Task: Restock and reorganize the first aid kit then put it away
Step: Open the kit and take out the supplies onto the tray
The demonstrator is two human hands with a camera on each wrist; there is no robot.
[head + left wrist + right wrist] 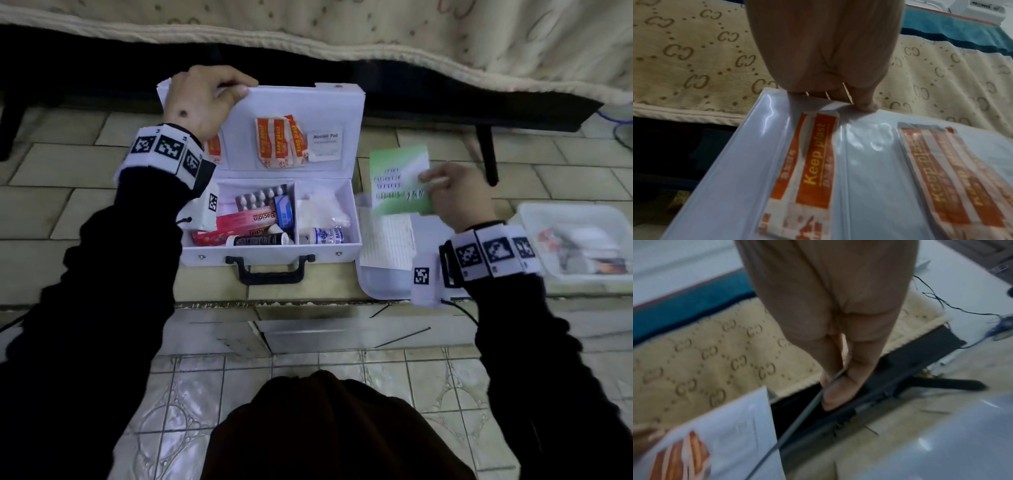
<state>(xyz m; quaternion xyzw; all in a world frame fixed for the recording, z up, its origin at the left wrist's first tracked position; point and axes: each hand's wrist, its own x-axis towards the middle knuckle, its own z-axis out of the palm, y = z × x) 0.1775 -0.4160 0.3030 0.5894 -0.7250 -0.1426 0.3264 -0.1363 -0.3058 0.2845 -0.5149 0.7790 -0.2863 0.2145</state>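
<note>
While the first aid kit (270, 212) lies open on the tiled floor (61, 192) in front of the bed (342, 31), the head view shows the left hand (202, 99) gripping the top edge of its raised lid (308, 102), fingers curled over the rim. Plaster strips (279, 142) and an alcohol pad (323, 145) sit in the lid's clear pockets; tubes, a blister pack and a bandage roll fill the two compartments below. Just right of the kit, the right hand (459, 195) pinches a green card (399, 181) above loose papers, with a white tray (579, 240) further right. The step looks like restocking: the card seems bound for the kit.

From the left wrist, fingertips (865, 105) press the lid's edge above a plaster in its pocket.

From the right wrist, blurred, thumb and fingers (838, 391) clamp the card edge-on. Next, the card probably needs sliding flat into a lid pocket while the left hand steadies the lid.
</note>
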